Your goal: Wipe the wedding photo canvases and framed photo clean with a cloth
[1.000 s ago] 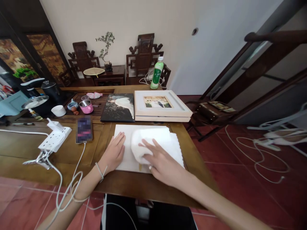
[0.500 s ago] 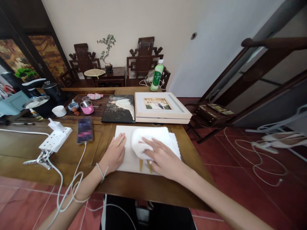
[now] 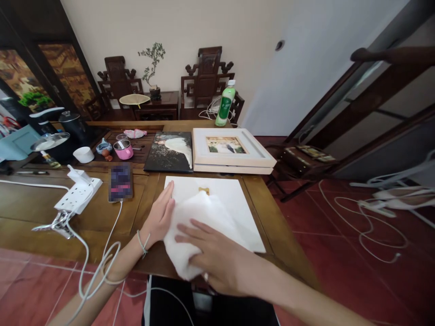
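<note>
A pale flat panel (image 3: 243,213), with a small gold-coloured fitting (image 3: 204,190) near its upper middle, lies on the wooden table in front of me. My right hand (image 3: 207,253) presses and grips a white cloth (image 3: 207,213), fingers spread over its top. The cloth covers the panel's lower left and hangs past its near edge. Along the panel's left edge rests my left hand (image 3: 161,213), open, fingers stretched out and holding nothing. Part of the panel is hidden beneath the cloth and right arm.
Behind the panel lie a dark photo panel (image 3: 161,156) and a white framed picture (image 3: 260,154). A green bottle (image 3: 224,106) stands at the far edge. To the left are a phone (image 3: 120,183), a power strip (image 3: 81,199) with cables, and a pink cup (image 3: 125,151).
My right hand has drawn the cloth toward me and left, uncovering the panel's upper and right parts. The near gold-coloured strips are now covered. My left hand remains at the left edge.
</note>
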Demonstrator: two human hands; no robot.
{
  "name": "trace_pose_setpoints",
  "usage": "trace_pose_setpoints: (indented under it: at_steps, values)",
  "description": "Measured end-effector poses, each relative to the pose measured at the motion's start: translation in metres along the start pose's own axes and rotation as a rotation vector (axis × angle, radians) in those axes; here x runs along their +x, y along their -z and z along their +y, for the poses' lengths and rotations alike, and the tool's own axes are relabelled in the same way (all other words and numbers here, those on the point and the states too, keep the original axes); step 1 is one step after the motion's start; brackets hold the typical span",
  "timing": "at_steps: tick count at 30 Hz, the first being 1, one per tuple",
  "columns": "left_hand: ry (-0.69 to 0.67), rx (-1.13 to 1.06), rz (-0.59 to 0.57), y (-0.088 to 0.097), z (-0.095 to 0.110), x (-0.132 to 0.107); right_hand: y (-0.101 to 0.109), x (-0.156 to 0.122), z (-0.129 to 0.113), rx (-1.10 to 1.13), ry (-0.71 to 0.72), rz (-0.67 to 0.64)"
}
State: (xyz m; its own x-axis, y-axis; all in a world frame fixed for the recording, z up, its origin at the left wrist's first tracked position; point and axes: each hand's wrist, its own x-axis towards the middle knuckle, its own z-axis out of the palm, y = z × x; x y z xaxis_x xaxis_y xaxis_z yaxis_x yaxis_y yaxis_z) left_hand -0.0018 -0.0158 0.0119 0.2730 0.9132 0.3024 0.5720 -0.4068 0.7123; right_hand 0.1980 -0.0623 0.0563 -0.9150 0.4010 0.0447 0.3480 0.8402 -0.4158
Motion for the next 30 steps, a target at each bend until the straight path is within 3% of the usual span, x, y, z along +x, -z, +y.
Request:
trace_pose_setpoints:
  at_steps: [2,4,7,10,13,16,19,22,27,30]
  values:
    - [0.004,0.033,-0.041,-0.002,-0.002,0.0,0.008,-0.018,-0.005,0.064,-0.009,0.015]
    - [-0.005,0.111,-0.101,-0.005,-0.006,0.0,0.016,-0.029,-0.001,0.059,-0.106,0.051]
    - [-0.058,0.25,-0.171,-0.008,-0.012,-0.001,0.027,-0.029,0.019,-0.021,-0.284,0.151]
    - [-0.092,0.333,-0.181,-0.01,-0.015,-0.001,0.035,-0.006,0.05,-0.003,-0.385,0.268]
    - [-0.121,0.36,-0.149,-0.009,-0.014,-0.001,0.041,0.033,0.074,0.04,-0.391,0.307]
    - [-0.156,0.352,-0.073,-0.006,-0.012,-0.001,0.043,0.067,0.083,0.063,-0.382,0.328]
    - [-0.141,0.372,-0.025,-0.003,-0.009,-0.002,0.04,0.074,0.081,0.071,-0.389,0.335]
    - [-0.091,0.426,0.013,-0.003,-0.008,-0.002,0.033,0.047,0.08,0.056,-0.412,0.347]
    - [0.089,0.572,0.144,-0.005,-0.01,-0.005,0.013,-0.04,0.083,-0.045,-0.569,0.442]
    - [0.149,0.624,0.151,-0.005,-0.011,-0.006,-0.002,-0.08,0.083,-0.064,-0.644,0.501]
